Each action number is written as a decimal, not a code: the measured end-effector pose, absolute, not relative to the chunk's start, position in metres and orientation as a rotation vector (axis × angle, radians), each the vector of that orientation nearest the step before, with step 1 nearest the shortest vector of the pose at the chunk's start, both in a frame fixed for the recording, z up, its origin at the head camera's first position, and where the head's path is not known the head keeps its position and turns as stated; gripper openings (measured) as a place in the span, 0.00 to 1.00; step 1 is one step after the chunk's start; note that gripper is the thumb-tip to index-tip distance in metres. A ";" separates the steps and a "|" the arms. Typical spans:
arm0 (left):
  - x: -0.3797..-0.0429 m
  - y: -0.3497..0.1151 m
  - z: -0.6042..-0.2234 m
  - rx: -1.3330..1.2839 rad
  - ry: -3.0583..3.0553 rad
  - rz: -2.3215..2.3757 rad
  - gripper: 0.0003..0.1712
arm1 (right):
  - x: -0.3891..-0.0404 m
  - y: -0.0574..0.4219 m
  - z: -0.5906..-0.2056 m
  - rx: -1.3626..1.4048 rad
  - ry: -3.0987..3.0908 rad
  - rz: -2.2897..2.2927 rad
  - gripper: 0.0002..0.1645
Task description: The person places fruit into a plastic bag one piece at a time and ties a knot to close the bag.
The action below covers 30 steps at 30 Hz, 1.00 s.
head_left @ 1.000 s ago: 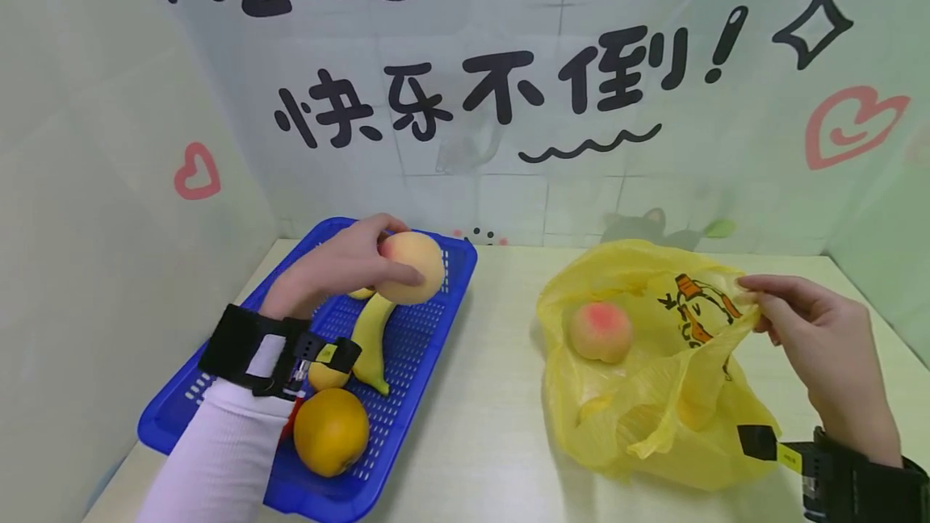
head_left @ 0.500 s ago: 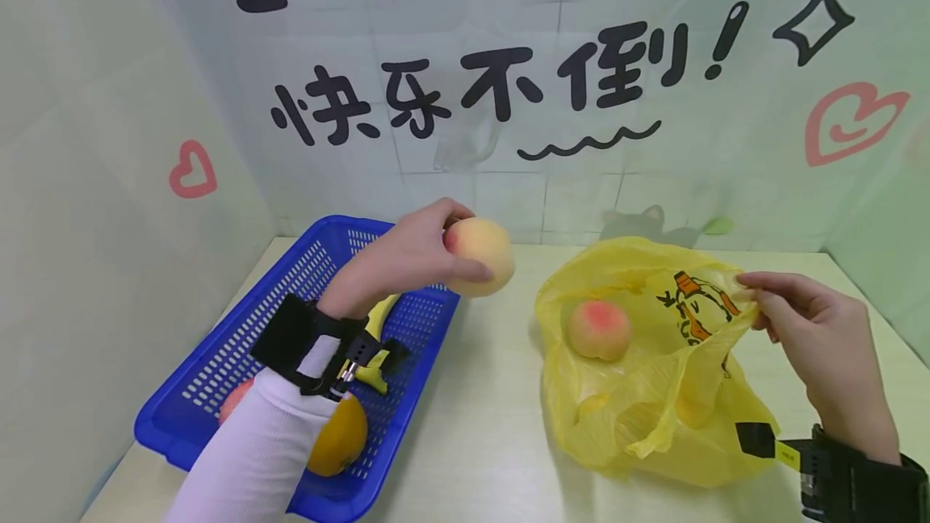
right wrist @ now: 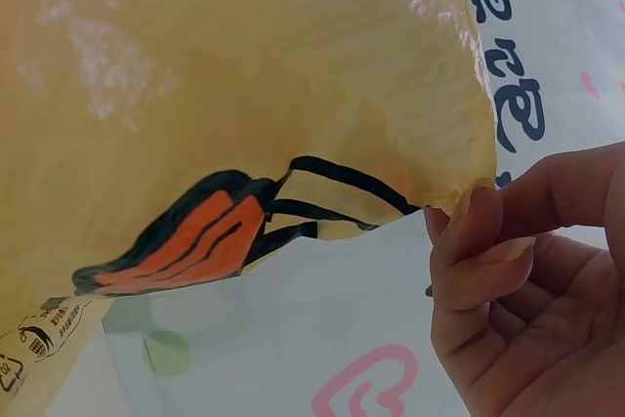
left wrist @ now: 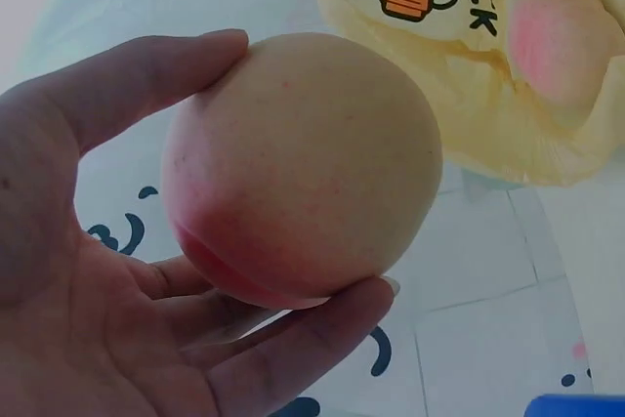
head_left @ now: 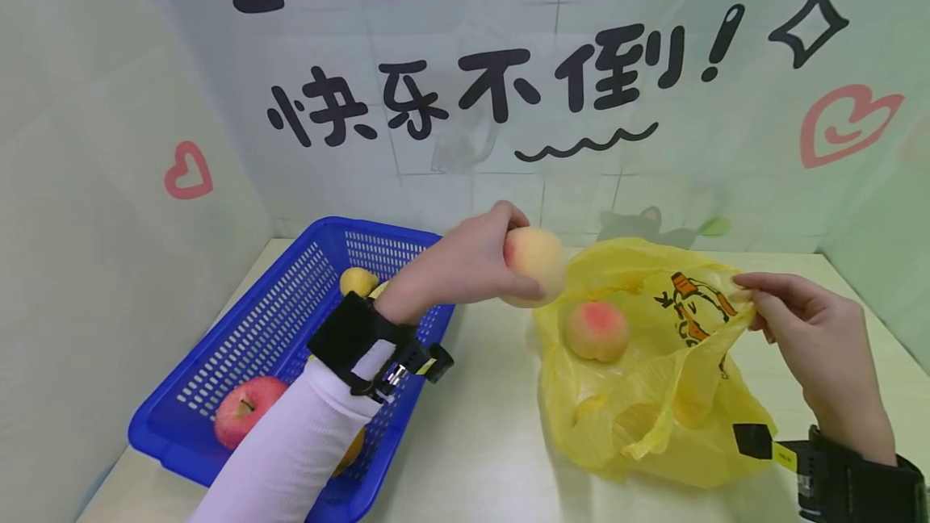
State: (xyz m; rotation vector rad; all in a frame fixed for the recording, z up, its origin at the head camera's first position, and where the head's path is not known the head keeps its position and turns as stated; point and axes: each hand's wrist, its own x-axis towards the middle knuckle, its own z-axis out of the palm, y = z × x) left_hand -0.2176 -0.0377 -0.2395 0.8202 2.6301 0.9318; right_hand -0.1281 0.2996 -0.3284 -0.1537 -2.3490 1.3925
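A pale yellow peach with a pink blush is gripped by my left hand, in the air between the basket and the bag's left rim. The left wrist view shows thumb and fingers curled around this peach. My right hand pinches the edge of a yellow plastic bag, whose mouth gapes upward. In the right wrist view the thumb and fingers hold the bag's rim. Inside the bag lies another peach; other shapes beneath the plastic are unclear.
On the left stands a blue plastic basket. It contains a red apple, a small yellow fruit and an orange-yellow fruit, partly covered by my left sleeve. A printed wall sheet rises behind the table.
My left hand has carried the peach rightward from over the basket to beside the bag. The apple has come into sight under the arm. My right hand keeps its place on the bag.
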 end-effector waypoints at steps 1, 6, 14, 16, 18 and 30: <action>-0.217 -0.034 -0.239 0.841 2.620 0.925 0.38 | -0.128 0.299 -0.328 -0.153 -2.347 1.390 0.15; -0.215 -0.015 -0.245 0.915 2.591 0.858 0.36 | -0.126 0.299 -0.328 -0.167 -2.337 1.375 0.16; -0.217 0.003 -0.255 0.984 2.608 0.798 0.35 | -0.127 0.297 -0.327 -0.158 -2.325 1.357 0.16; -0.218 0.006 -0.255 0.996 2.600 0.807 0.35 | -0.127 0.297 -0.327 -0.160 -2.322 1.354 0.16; -0.218 0.009 -0.257 1.011 2.585 0.815 0.35 | -0.127 0.297 -0.326 -0.163 -2.323 1.351 0.16; -0.218 0.036 -0.273 1.135 2.599 0.674 0.34 | -0.127 0.296 -0.326 -0.175 -2.318 1.363 0.16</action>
